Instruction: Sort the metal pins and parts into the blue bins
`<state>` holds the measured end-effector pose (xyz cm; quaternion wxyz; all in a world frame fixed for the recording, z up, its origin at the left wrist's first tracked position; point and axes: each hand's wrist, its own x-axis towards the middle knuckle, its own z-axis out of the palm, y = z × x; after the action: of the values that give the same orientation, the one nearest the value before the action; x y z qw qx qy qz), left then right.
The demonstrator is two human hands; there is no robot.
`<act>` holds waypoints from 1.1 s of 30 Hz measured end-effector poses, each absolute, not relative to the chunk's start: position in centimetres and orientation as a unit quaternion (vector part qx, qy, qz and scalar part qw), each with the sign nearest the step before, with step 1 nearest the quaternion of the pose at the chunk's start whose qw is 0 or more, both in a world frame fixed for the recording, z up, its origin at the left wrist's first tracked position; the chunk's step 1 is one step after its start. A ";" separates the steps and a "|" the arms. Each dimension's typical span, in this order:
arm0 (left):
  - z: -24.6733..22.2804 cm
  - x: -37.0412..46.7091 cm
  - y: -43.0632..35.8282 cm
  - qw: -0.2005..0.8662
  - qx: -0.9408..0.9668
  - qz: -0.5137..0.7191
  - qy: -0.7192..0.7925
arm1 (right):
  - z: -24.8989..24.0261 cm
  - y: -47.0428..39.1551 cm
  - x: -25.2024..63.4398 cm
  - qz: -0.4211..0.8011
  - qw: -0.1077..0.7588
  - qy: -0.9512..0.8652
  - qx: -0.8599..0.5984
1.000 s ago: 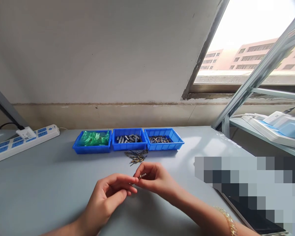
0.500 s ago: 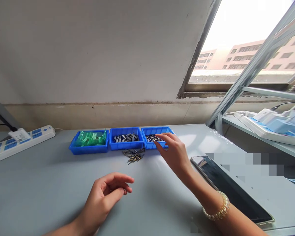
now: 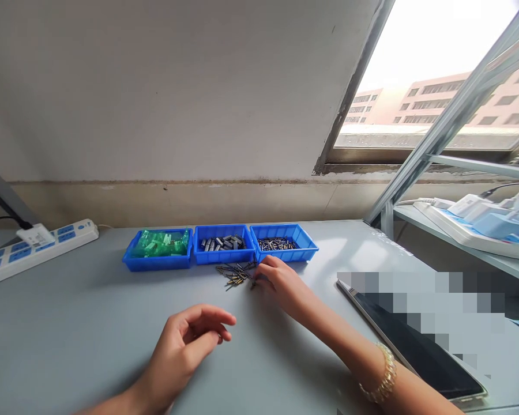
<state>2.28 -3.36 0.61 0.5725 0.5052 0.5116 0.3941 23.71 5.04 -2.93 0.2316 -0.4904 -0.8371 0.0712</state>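
Observation:
At the right edge of a small pile of thin metal pins, some with brass-coloured parts, my right hand has its fingertips pinched together. A dark bit of one pin shows at the fingertips, partly hidden by them. My left hand rests over the near part of the table with loosely curled fingers, thumb and forefinger apart and nothing visible between them. Behind the pile stand a blue bin with short grey metal pieces and, to its right, another blue bin with small metal pins.
A third blue bin on the left holds green plastic bags. A flat dark-screened device lies beside my right forearm. White power strips are at far left and on the right shelf. The wall bounds the table's back.
My right hand has come down and left from over the right bin to the pin pile, and its fingers have closed. My left hand stays in place.

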 end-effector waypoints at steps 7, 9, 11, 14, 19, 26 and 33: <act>-0.3 2.2 -3.1 0.557 0.506 0.413 0.514 | -1.5 3.4 23.5 0.126 0.233 -0.833 -0.485; -0.6 2.2 -3.0 0.563 0.497 0.415 0.513 | -0.8 2.4 22.8 0.226 0.250 -0.823 -0.457; -0.8 2.2 -2.8 0.567 0.494 0.412 0.515 | -0.4 1.4 21.9 0.317 0.274 -0.807 -0.415; -1.0 2.2 -2.7 0.559 0.498 0.408 0.522 | -0.2 0.3 20.7 0.360 0.326 -0.790 -0.373; -0.4 2.6 -2.7 0.568 0.479 0.416 0.525 | -0.2 0.0 20.3 0.439 0.396 -0.729 -0.345; 0.3 3.1 -3.0 0.617 0.498 0.377 0.479 | -0.1 -0.8 19.9 0.483 0.430 -0.703 -0.295; -0.4 3.1 -3.1 0.658 0.486 0.366 0.444 | -0.2 -0.5 20.2 0.478 0.427 -0.709 -0.294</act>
<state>3.05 -3.06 -0.44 0.6576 0.4864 0.4436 0.3664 20.23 -0.54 -0.22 0.4273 -0.2936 -0.7092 0.4778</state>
